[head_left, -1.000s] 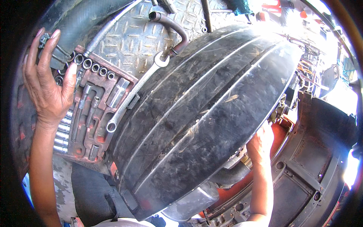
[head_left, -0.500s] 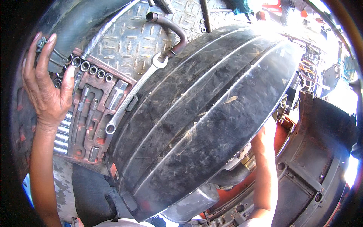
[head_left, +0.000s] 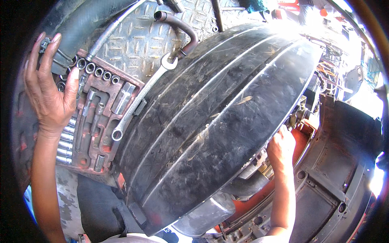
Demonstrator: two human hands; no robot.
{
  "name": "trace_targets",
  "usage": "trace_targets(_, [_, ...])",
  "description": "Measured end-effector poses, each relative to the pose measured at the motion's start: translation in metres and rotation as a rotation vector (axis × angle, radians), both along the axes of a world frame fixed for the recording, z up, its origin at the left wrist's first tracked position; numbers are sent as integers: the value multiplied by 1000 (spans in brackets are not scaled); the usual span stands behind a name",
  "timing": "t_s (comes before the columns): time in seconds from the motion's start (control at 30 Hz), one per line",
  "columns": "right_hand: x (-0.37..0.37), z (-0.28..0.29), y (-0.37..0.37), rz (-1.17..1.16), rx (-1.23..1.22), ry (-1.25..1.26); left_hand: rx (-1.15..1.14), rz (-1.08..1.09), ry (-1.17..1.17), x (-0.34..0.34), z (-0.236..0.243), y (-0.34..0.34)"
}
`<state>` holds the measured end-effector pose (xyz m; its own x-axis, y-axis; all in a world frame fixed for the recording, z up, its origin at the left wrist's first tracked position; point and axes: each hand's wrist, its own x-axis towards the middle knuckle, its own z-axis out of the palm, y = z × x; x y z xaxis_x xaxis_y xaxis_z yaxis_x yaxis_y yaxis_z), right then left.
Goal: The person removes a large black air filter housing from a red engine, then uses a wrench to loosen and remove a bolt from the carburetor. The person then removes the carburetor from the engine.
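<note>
My left hand (head_left: pixel 52 89) is at the far left, its fingers stretched and the thumb apart. Its fingertips are around a small grey metal clip (head_left: pixel 44 45) on a dark part, beside an open socket set case (head_left: pixel 106 91). My right hand (head_left: pixel 282 146) reaches to the right edge of a large black ribbed curved cover (head_left: pixel 210 117). Its fingers are curled in by the engine parts under that edge; what they grip is hidden. A combination wrench (head_left: pixel 142 95) lies between the case and the cover, its open end near a bent brown pipe (head_left: pixel 184 30).
Several sockets (head_left: pixel 98 72) sit in the case, with a ratchet or extension handle (head_left: pixel 109 36) above it. Behind is a diamond-plate metal floor (head_left: pixel 133 44). On the right are a dark metal frame panel (head_left: pixel 328 178), wires (head_left: pixel 328 75) and a black pipe (head_left: pixel 247 186).
My right hand has drawn back a little from under the cover's edge, so more of its curled fingers shows. My left hand stays in place. The view has shifted slightly.
</note>
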<state>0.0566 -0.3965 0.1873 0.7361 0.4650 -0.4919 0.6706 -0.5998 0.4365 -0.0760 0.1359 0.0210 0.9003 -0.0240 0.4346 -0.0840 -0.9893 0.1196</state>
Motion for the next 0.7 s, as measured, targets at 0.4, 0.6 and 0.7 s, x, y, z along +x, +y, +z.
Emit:
trace_targets(0.4, [-9, -5, -24, 126, 21, -70, 83, 22, -12, 0, 0, -4])
trace_targets(0.6, [-5, -5, -29, 134, -37, -52, 9, -9, -14, 2, -3, 1])
trace_targets(0.7, [-10, -5, -28, 85, -89, -64, -4, -21, -2, -1, -2, 0])
